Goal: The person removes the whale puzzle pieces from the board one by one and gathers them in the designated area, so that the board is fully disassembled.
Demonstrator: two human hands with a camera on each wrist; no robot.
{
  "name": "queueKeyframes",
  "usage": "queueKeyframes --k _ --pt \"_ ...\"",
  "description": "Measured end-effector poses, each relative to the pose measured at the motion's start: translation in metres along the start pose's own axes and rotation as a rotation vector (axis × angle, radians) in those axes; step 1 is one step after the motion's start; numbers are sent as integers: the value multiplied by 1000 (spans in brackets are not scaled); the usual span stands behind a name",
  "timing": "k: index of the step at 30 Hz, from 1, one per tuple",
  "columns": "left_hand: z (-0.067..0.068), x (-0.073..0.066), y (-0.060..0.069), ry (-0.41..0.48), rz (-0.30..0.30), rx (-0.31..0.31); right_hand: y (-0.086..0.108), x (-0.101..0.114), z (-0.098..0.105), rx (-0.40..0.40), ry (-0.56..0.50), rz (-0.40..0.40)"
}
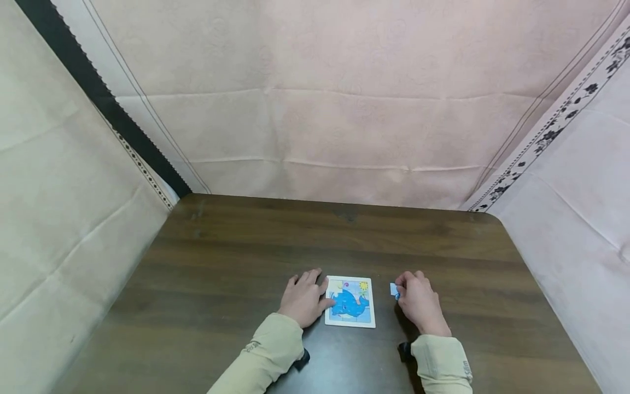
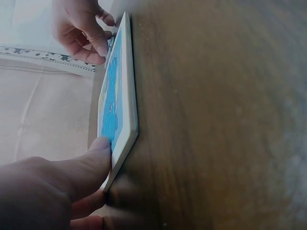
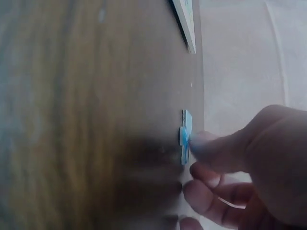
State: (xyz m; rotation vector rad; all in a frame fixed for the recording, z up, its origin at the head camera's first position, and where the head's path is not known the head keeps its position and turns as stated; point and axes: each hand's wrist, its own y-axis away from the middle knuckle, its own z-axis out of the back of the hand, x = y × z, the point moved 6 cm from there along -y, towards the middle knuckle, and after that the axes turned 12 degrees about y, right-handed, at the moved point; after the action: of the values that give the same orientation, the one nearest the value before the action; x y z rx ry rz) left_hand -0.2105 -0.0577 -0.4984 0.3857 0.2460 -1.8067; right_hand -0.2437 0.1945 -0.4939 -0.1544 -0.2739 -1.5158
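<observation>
A white-framed jigsaw puzzle (image 1: 350,324) with a blue whale and a yellow sun lies flat on the table. My left hand (image 1: 303,298) rests at its left side, the thumb pressing on the picture and the other fingers extended beside the frame. In the left wrist view that thumb (image 2: 98,148) touches the puzzle's top face. To the right of the frame, my right hand (image 1: 419,301) pinches a small blue puzzle piece (image 1: 394,289) low at the table. The right wrist view shows the thumb against this piece (image 3: 186,120), the other fingers curled near it.
The brown wooden table (image 1: 221,262) has rounded far corners. Pale cloth (image 1: 315,131) hangs behind it and along both sides. A dark band (image 1: 98,87) runs down the left cloth, and a flower-patterned border (image 1: 556,128) down the right.
</observation>
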Motion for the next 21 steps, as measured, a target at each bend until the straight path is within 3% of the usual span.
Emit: queueKeyframes --k 5,9,16,21 --pt "1 -1 -1 5 -2 -4 1 -3 3 -57 -96 4" --pt "0 0 -1 7 2 -2 3 5 7 -129 -109 24" --pt "2 1 2 50 12 -7 8 46 6 -174 -57 118" --pt "1 0 -1 47 19 -6 11 75 -4 -136 19 169"
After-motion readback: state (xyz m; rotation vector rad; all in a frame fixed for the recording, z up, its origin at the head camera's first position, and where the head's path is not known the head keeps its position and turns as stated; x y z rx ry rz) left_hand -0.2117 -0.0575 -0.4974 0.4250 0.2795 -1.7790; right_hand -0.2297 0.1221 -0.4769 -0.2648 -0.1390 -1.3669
